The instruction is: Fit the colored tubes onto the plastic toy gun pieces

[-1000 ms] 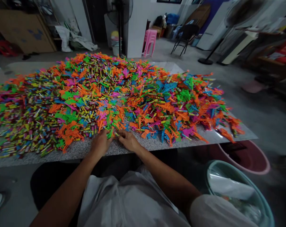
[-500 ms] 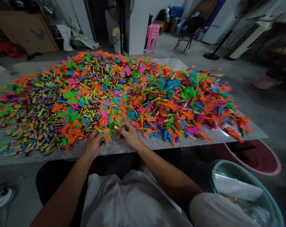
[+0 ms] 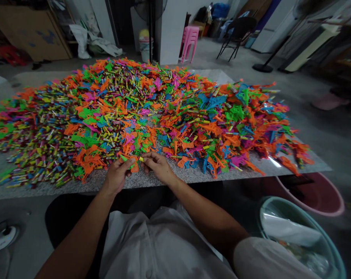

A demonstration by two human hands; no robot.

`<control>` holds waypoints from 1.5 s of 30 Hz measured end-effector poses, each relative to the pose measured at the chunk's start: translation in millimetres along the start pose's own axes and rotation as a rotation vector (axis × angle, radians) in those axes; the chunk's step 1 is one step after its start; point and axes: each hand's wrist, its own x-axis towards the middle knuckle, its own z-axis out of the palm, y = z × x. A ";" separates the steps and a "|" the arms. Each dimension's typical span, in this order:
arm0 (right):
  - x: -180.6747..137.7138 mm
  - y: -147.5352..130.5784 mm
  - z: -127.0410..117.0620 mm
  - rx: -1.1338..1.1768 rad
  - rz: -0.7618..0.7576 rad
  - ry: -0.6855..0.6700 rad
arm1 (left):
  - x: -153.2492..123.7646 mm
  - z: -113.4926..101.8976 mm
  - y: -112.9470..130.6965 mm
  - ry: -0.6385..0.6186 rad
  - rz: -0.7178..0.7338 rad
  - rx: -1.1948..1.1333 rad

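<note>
At the near edge of the table, my left hand (image 3: 116,175) is closed around a small green plastic toy gun (image 3: 123,158), most of it covered by the thumb and fingers. My right hand (image 3: 158,167) pinches a short yellow tube (image 3: 141,159), whose end points toward the left hand. A small gap separates the tube from the toy gun. Right behind the hands lie orange, green, blue and pink toy guns (image 3: 88,161), in a heap that spreads over the table. A mass of small yellow, blue and purple tubes (image 3: 47,143) lies to the left.
The speckled stone table (image 3: 146,182) runs across in front of me. Below its right side stand a teal tub (image 3: 264,205) with plastic bags inside and a pink basin (image 3: 334,201). Stacked pink stools (image 3: 190,38) and a black chair (image 3: 240,29) stand farther back.
The green toy gun has tilted slightly in my left hand, and the two hands have come a little closer together. The whole view has shifted slightly.
</note>
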 end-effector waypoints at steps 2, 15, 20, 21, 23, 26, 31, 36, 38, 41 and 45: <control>-1.2 -2.3 -1.2 -0.072 -0.029 -0.017 | -1.3 0.8 0.0 0.033 0.025 0.023; -0.6 5.2 -19.7 -0.438 -0.006 -0.109 | -3.6 -3.6 -22.3 0.058 -0.190 0.121; 46.2 -58.6 -69.4 -0.400 -0.232 0.403 | -3.8 -34.0 -36.0 0.066 -0.171 0.241; 56.9 -71.6 -75.0 -0.280 -0.335 0.561 | -3.9 -40.4 -37.2 0.080 -0.154 0.252; 75.3 -85.3 -72.8 -0.143 -0.429 0.680 | -4.2 -50.3 -38.2 0.102 -0.140 0.247; 91.6 -66.9 -32.7 -0.343 -0.337 0.437 | -4.2 -55.5 -37.1 0.108 -0.132 0.210; 100.9 1.3 68.6 -1.215 -0.202 -0.271 | -3.4 -51.2 -33.8 0.093 -0.126 0.232; 108.1 16.5 116.5 -1.593 -0.124 -0.465 | -3.4 -56.4 -40.5 0.088 -0.143 0.227; 106.0 12.4 116.7 -1.579 -0.138 -0.460 | -2.2 -61.2 -46.1 0.087 -0.127 0.288; 93.4 2.0 95.8 -1.505 -0.118 -0.372 | 3.1 -61.7 -50.1 0.098 0.041 0.539; 61.7 -15.4 29.2 -1.109 -0.115 -0.037 | 18.6 -26.1 -36.6 0.034 0.503 0.969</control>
